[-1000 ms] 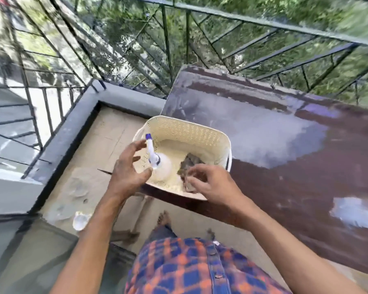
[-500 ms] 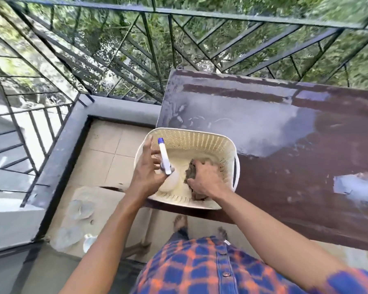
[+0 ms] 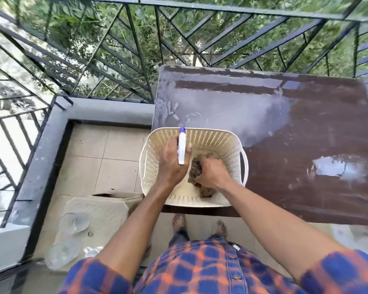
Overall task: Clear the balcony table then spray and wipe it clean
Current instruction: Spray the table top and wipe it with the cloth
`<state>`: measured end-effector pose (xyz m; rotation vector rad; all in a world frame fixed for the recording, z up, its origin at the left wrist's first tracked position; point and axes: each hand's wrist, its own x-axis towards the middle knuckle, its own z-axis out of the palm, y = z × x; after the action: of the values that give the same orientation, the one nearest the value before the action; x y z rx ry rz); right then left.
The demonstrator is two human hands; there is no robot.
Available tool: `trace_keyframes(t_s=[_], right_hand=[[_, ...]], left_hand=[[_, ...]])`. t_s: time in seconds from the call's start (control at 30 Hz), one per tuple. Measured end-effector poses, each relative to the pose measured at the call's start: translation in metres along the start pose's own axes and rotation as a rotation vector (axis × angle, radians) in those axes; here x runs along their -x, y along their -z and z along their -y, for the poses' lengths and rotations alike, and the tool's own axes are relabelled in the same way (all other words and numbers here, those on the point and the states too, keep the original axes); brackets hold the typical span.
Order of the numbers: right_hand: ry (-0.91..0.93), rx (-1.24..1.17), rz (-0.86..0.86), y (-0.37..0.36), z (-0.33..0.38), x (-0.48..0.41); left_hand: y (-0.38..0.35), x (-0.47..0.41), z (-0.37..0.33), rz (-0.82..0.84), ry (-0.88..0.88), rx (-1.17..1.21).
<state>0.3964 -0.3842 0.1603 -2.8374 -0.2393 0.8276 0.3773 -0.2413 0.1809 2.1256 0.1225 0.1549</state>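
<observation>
A cream perforated basket (image 3: 221,143) stands on the near left corner of the brown balcony table (image 3: 295,183). Both my hands are inside it. My left hand (image 3: 171,162) grips a white spray bottle (image 3: 181,149) with a blue nozzle pointing away from me. My right hand (image 3: 210,171) holds a grey-brown rag (image 3: 194,168) that lies on the basket's floor. The bottle's body is hidden behind my left hand.
The tabletop shows a pale dusty patch (image 3: 232,107) at the far left and a wet glare spot (image 3: 329,168) at the right. A black metal railing (image 3: 136,49) surrounds the balcony. Clear glass dishes (image 3: 74,222) lie on cardboard on the tiled floor to the left.
My left hand closed around the spray bottle's neck and my right hand pushed deeper into the basket onto the rag. The camera tilted upward, showing more of the table.
</observation>
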Motion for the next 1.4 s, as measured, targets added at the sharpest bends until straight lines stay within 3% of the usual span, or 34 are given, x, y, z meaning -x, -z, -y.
trace_keyframes(t_s=[0.17, 0.33, 0.53, 0.7, 0.8, 1.0, 1.2, 1.4], right_hand=[[-0.044, -0.217, 0.095, 0.021, 0.001, 0.005], [0.022, -0.396, 0.039, 0.049, -0.004, 0.023], [0.088, -0.567, -0.115, 0.11, -0.035, 0.053], [0.176, -0.876, -0.175, 0.142, -0.104, 0.072], [0.15, -0.887, -0.186, 0.144, -0.168, 0.083], [-0.101, -0.984, -0.199, 0.111, -0.326, 0.111], [-0.325, -0.952, -0.269, 0.099, -0.435, 0.135], [-0.421, -0.915, -0.335, 0.11, -0.492, 0.114]], left_hand=[[0.013, -0.007, -0.013, -0.184, 0.124, 0.193], [0.03, -0.016, -0.051, -0.257, 0.089, 0.362], [0.033, -0.014, -0.101, -0.304, 0.048, 0.38], [-0.01, -0.006, -0.152, -0.259, 0.075, 0.49], [-0.052, -0.005, -0.184, -0.24, 0.058, 0.527], [-0.161, -0.004, -0.245, -0.102, 0.092, 0.517], [-0.258, -0.016, -0.287, 0.089, 0.311, 0.589], [-0.337, -0.054, -0.289, 0.241, 0.59, 0.692]])
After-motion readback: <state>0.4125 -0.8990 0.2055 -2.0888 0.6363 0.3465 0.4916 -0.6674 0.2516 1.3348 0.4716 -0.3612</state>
